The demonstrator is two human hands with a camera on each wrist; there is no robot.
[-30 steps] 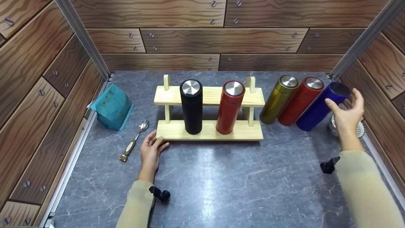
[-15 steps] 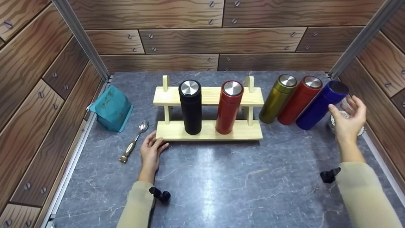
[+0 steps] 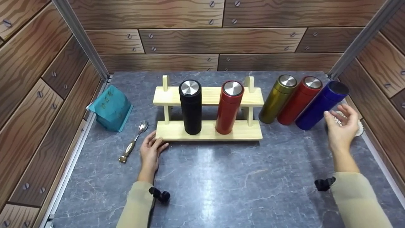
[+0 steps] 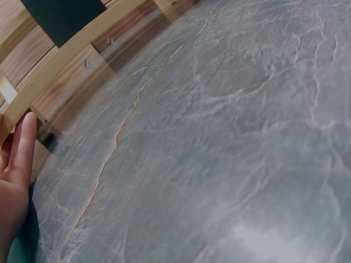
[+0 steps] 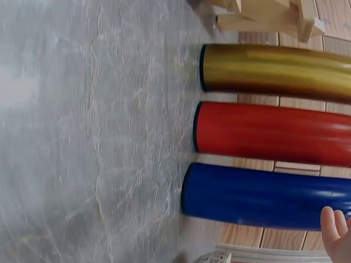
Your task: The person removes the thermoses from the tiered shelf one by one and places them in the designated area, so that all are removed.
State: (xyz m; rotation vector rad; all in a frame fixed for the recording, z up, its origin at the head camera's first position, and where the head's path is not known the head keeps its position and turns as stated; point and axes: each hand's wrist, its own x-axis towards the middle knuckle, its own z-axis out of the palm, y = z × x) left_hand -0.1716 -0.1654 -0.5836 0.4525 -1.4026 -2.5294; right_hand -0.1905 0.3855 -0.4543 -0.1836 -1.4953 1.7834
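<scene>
A two-tier wooden rack [image 3: 208, 134] stands mid-table with a black thermos bottle [image 3: 191, 110] and a red thermos bottle [image 3: 229, 110] upright on its lower board. My left hand [image 3: 150, 150] holds the rack's front left corner, thumb on the board's edge; in the left wrist view its fingers [image 4: 23, 150] lie against the wood. To the right stand a gold bottle [image 3: 274, 103], another red bottle [image 3: 296, 104] and a blue bottle [image 3: 319, 107] with a dark top. Just right of the blue bottle, my right hand [image 3: 343, 129] has loosely bent fingers and nothing in its grasp.
Behind the right hand sits a white item with a scalloped, lacy edge [image 3: 360, 128], partly hidden. At the left are a teal pouch [image 3: 112, 109] and a spoon with a decorated handle [image 3: 131, 145]. Wood-patterned walls enclose the grey marbled table [image 3: 237, 183] on three sides.
My right hand has let go of the blue bottle's upper part and drawn down toward me, then slightly left. The blue bottle stays standing. My left hand keeps its place on the rack.
</scene>
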